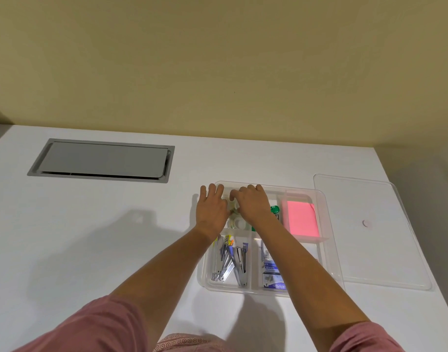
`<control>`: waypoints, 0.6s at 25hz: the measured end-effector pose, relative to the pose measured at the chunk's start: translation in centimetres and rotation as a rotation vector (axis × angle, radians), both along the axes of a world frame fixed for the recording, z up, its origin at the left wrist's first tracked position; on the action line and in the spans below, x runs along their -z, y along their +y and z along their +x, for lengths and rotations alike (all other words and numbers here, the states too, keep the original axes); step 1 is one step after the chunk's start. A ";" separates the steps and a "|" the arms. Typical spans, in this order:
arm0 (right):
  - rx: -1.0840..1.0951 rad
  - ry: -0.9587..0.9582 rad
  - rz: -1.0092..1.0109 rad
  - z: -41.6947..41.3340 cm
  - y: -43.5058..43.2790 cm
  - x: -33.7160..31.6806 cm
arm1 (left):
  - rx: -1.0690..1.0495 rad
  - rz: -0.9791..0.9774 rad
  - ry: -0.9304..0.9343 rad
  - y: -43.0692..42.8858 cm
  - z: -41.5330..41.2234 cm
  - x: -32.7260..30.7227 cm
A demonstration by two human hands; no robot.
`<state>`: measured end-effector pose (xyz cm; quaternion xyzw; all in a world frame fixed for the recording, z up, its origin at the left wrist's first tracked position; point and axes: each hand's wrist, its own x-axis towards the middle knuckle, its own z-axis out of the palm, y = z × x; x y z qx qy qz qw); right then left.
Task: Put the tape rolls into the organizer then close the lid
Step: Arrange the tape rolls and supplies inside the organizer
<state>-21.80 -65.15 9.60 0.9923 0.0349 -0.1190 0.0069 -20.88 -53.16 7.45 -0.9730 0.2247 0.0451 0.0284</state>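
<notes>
Both hands, the left hand (210, 210) and right hand (252, 203), are settling tape rolls (237, 223) into the clear organizer's (329, 252) far-left compartment, fingers loosely spread, grip unclear; the lid (375, 232), lying beside it on the bench (90, 237), is likely awaiting fitting next.

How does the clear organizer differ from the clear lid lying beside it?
The organizer is a deep tray split into compartments holding staplers and a pink notepad; the lid is a flat, undivided sheet carrying nothing. Both hands work inside the organizer, while the lid lies untouched to its right. Both are transparent plastic rectangles on the white table.
</notes>
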 end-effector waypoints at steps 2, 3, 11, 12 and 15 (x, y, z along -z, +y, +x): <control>0.003 0.004 0.001 0.0 0.0 0.0 | 0.005 0.008 -0.015 0.0 0.0 -0.1; 0.005 0.002 0.001 0.0 0.0 0.0 | 0.012 0.019 -0.023 -0.1 0.1 -0.1; 0.048 -0.019 0.028 -0.2 0.5 0.0 | 0.002 -0.012 -0.006 -0.2 0.2 -0.5; 0.062 -0.025 0.059 -0.3 0.4 -0.1 | -0.003 -0.026 0.002 -0.1 0.2 -0.6; 0.080 -0.040 0.129 -0.6 0.0 -0.3 | -0.017 -0.063 0.004 0.1 0.0 -0.8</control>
